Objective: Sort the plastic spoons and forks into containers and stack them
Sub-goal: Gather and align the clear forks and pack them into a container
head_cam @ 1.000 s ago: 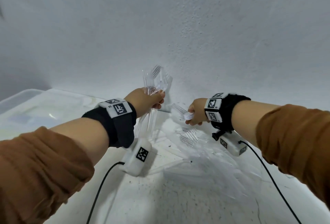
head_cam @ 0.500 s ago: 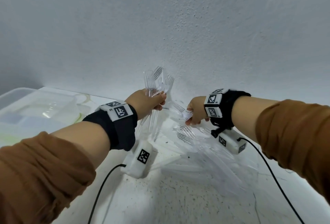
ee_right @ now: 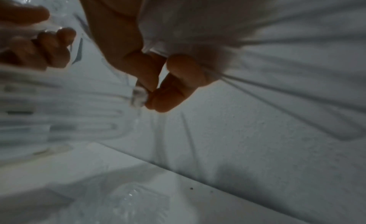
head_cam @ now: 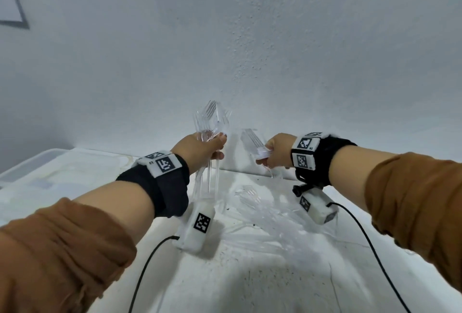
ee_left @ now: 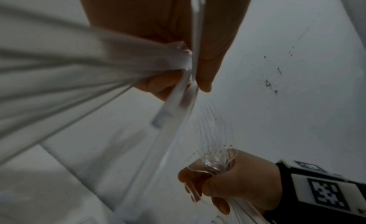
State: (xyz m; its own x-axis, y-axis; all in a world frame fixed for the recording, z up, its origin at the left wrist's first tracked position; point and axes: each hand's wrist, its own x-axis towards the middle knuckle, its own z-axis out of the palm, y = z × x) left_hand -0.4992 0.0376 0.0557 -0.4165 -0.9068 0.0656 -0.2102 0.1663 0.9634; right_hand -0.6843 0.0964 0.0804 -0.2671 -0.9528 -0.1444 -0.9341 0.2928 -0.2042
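Above the worktop (head_cam: 262, 275), our left hand (head_cam: 200, 149) grips a bunch of forks (head_cam: 210, 122); our right hand (head_cam: 276, 151) pinches more forks (head_cam: 251, 137).

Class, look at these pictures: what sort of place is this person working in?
Probably a bare indoor work table set against a wall: a scuffed white tabletop, a plain textured wall, and a clear plastic container.
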